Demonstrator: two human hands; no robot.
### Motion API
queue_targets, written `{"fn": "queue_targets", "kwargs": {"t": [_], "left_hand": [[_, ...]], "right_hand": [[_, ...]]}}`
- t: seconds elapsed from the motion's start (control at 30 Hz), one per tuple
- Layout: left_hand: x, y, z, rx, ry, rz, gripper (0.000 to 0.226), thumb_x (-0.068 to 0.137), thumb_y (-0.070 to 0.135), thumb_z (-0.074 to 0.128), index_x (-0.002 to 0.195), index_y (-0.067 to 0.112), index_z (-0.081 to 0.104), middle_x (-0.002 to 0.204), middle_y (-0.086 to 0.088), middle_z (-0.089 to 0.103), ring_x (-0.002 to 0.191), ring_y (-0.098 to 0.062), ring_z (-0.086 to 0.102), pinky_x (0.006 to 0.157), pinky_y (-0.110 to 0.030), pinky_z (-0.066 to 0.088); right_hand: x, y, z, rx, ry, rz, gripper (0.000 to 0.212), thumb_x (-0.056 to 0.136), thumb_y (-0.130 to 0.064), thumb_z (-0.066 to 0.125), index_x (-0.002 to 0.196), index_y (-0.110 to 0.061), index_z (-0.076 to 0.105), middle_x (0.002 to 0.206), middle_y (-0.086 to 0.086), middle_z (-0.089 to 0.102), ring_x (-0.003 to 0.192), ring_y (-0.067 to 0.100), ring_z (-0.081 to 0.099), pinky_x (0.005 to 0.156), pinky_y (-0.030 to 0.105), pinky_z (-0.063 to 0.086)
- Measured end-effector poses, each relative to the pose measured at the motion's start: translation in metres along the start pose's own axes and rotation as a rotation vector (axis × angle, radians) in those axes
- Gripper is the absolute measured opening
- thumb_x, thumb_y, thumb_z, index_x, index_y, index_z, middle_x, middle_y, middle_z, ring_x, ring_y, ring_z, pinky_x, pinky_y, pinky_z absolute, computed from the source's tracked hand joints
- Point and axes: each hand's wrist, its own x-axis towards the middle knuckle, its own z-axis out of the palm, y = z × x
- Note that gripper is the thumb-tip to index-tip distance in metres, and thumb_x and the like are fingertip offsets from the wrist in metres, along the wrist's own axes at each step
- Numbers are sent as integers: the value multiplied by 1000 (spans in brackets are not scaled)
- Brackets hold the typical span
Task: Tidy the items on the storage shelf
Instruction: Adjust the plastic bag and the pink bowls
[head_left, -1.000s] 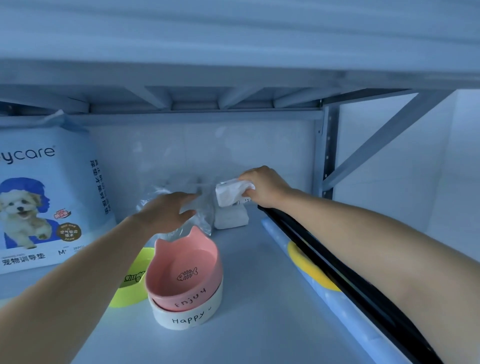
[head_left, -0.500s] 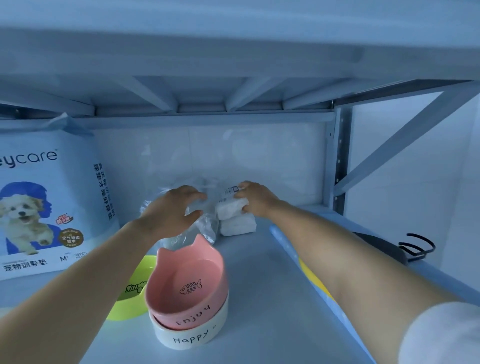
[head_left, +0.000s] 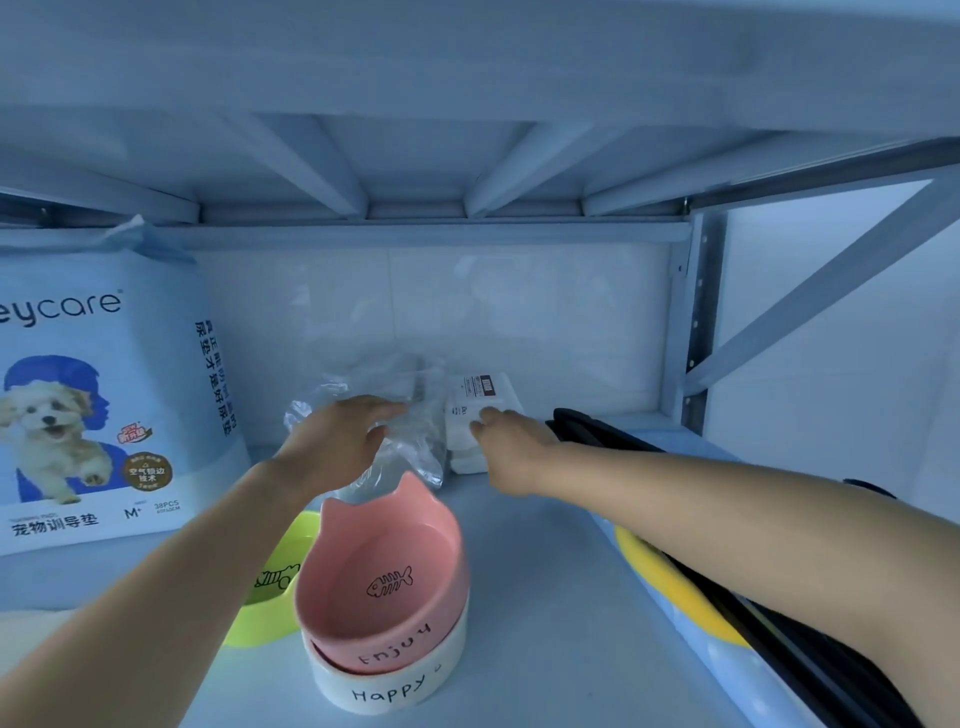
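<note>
Two white wipe packets (head_left: 485, 391) are stacked at the back of the shelf (head_left: 545, 597). My right hand (head_left: 511, 441) reaches in from the right, and its fingertips touch the front of that stack. Just left of the packets lies a crumpled clear plastic bag (head_left: 415, 454). My left hand (head_left: 340, 436) lies on it, with the fingers stretched forward and the thumb below. Whether the thumb pinches the plastic is unclear.
A pink cat-ear bowl (head_left: 384, 582) sits nested in a white bowl (head_left: 395, 686) at the front, with a green bowl (head_left: 270, 592) behind my left forearm. A big pet-pad pack (head_left: 98, 395) stands left. A black item (head_left: 613, 431) and yellow disc (head_left: 660, 577) lie along the right edge.
My right hand carried a white packet down onto the other one, let it go and drew back slightly. My left hand stayed on the plastic bag. The camera view shifted a little.
</note>
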Motion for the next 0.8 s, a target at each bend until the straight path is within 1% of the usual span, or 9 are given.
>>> {"fn": "queue_targets", "kwargs": {"t": [0.1,0.17,0.23,0.3,0.47,0.57,0.63,0.73,0.8], "left_hand": [[-1,-2,3,-8,21,19,42,95,6,43,131,25,53,135,6,54,125,-16,49,105,-26,35],[-3,-2,5,-34,47,23,43,94,4,41,130,24,55,135,7,54,126,-15,49,105,-24,35],[-5,-2,6,-59,55,41,44,94,2,40,130,22,55,136,7,53,126,-15,49,105,-24,35],[-5,-3,5,-82,50,51,44,94,2,40,131,21,54,137,6,52,127,-14,48,106,-23,34],[-6,0,-2,-78,-48,48,46,96,5,41,139,22,43,143,6,44,133,-12,40,111,-19,23],[-19,7,-8,-163,13,74,48,95,9,47,140,25,41,144,8,42,134,-8,37,104,-6,16],[-33,10,-14,-174,84,97,47,94,15,51,138,31,43,142,14,40,131,-1,34,100,-2,15],[-55,14,-21,-203,123,121,41,90,20,58,126,39,53,129,24,44,112,17,36,89,7,21],[-70,16,-25,-235,108,131,39,87,17,61,118,39,59,120,26,51,106,18,42,87,6,25]], "right_hand": [[2,-3,3,82,-73,15,38,77,1,50,115,0,44,121,12,40,108,31,49,68,35,41],[5,2,4,105,-125,14,55,78,2,48,131,1,34,138,13,30,124,31,41,85,38,47],[9,7,4,87,-169,2,69,79,1,47,142,-1,19,151,11,14,135,30,29,98,39,42],[12,9,-1,72,-206,-11,74,82,-1,45,147,-3,9,156,8,4,140,28,21,104,37,37],[13,20,-11,149,-251,-19,72,87,-4,39,150,-13,4,159,-1,-4,144,20,12,111,29,26],[6,24,-22,254,-133,-50,62,91,-9,42,148,-16,21,158,-1,12,143,17,17,112,23,19],[-3,19,-31,353,9,-96,52,92,-13,46,143,-16,36,152,0,30,139,16,28,105,17,21],[-25,3,-44,484,142,-200,41,90,-17,52,131,-19,52,138,-5,51,126,10,44,88,6,25],[-41,-12,-52,540,164,-249,35,90,-20,56,125,-20,58,130,-8,57,121,5,47,91,7,28]]}}
